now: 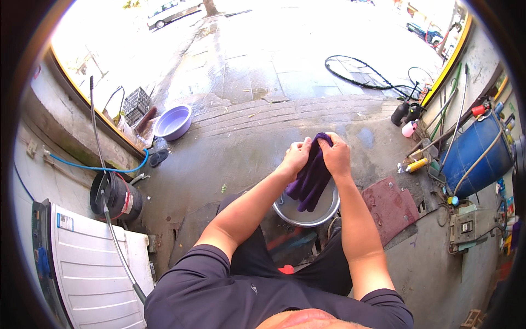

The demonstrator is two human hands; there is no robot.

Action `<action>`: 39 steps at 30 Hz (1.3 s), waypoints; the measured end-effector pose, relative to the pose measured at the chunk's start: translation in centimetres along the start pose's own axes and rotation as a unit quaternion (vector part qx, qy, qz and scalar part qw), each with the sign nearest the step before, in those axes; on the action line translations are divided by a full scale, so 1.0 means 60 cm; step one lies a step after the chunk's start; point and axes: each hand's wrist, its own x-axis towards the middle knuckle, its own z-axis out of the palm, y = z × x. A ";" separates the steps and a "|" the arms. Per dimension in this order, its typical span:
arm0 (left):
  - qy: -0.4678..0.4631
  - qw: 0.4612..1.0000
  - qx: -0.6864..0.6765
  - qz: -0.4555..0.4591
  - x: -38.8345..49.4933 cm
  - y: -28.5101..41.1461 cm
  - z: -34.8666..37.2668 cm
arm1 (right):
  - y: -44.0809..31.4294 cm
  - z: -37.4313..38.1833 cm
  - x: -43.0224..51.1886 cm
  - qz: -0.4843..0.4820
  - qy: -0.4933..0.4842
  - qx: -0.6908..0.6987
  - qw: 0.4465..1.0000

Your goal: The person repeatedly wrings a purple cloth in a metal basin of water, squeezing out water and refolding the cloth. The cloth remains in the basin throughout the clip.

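Note:
A dark purple cloth (313, 181) hangs in folds between my two hands. My left hand (296, 158) grips its upper left edge, with the fist closed. My right hand (336, 154) pinches the top of the cloth, thumb over the fabric. Below the hands, between my knees, stands a round metal basin (306, 224) holding cloudy water. The cloth's lower end hangs over the basin; whether it touches the water I cannot tell.
A purple plastic tub (174, 123) and a black crate (135, 105) stand ahead on the left. Nearer are a black bucket (131, 201) and a white appliance (92, 263). On the right are a dark red mat (388, 205), a blue barrel (472, 156) and spray bottles (400, 113). A black hose (349, 84) lies ahead.

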 end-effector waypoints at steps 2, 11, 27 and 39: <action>-0.079 0.979 -0.148 -0.115 -0.006 0.001 -0.002 | -0.005 0.014 0.000 -0.007 0.025 0.013 1.000; -0.107 0.865 -0.331 -0.362 0.022 -0.018 -0.004 | -0.015 0.038 -0.005 0.001 0.038 -0.013 0.999; -0.220 0.845 -0.429 -0.230 0.009 -0.010 0.029 | 0.034 0.055 -0.030 0.025 0.090 -0.110 0.989; -0.236 0.830 -0.429 -0.268 0.021 -0.048 0.033 | 0.006 0.019 -0.045 0.068 -0.071 -0.092 0.991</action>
